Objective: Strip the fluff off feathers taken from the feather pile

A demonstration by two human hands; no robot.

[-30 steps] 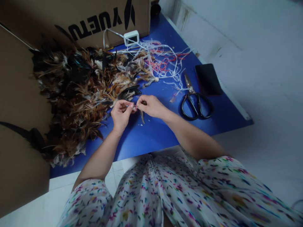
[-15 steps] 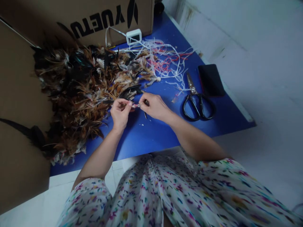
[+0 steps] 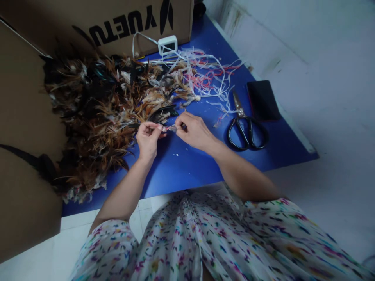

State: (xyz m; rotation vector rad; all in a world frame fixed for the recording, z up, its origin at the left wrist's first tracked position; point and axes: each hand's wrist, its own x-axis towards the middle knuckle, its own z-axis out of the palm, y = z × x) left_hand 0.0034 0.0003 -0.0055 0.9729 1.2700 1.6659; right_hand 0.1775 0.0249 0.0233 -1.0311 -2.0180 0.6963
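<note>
My left hand (image 3: pixel 147 140) is closed in a pinch, thumb against the fingers, on a small bundle of whitish quill ends with pink string (image 3: pixel 165 128) about it. Just to the right, my right hand (image 3: pixel 193 129) pinches the other end of the same thin pinkish-white strand; its fingertips hide exactly what they grip. Both hands are over the blue table (image 3: pixel 175 171). Beside and behind my left hand spreads a big heap of brown and black feathers (image 3: pixel 102 113). Loose white and pink plastic strings (image 3: pixel 215 76) lie tangled beyond my right hand.
Black-handled scissors (image 3: pixel 247 132) lie open-bladed or shut, I cannot tell, right of my right hand. A dark phone (image 3: pixel 263 100) is near the wall edge. A small white device (image 3: pixel 167 45) stands before a cardboard box (image 3: pixel 123 23). Another cardboard panel (image 3: pixel 26 117) borders the left.
My right hand has drawn slightly up and to the right, and the gap between the fingertips is a little wider. A dark tip below it no longer shows. The view shifted slightly.
</note>
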